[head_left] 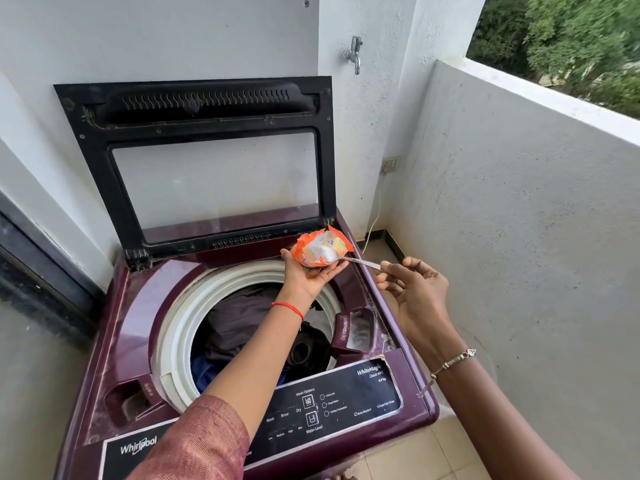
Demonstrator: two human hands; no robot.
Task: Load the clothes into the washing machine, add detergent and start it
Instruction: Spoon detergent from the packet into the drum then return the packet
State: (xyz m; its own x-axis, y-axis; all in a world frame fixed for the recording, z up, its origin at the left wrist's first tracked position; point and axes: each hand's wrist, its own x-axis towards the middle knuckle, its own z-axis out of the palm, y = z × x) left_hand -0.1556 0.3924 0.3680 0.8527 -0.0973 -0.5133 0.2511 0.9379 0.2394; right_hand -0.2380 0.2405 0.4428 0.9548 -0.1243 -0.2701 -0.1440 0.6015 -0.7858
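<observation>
A maroon top-load washing machine (pixel 408 393) stands with its black-framed lid (pixel 194 109) raised against the wall. Dark and blue clothes (pixel 235 327) lie inside the white-rimmed drum. My left hand (pixel 311 275) holds an orange detergent packet (pixel 320 249) above the drum's far right rim. My right hand (pixel 415 289) grips a metal spoon (pixel 360 262) by its handle. The spoon's bowl sits at the packet's mouth, heaped with white powder. The detergent drawer (pixel 356 329) on the machine's right side is pulled open and holds some white powder.
A black control panel (pixel 332 403) runs along the machine's front edge. A tap (pixel 355 53) sticks out of the wall behind. A socket (pixel 389 164) with a white cable sits in the right corner. A low balcony wall (pixel 519 202) closes the right side.
</observation>
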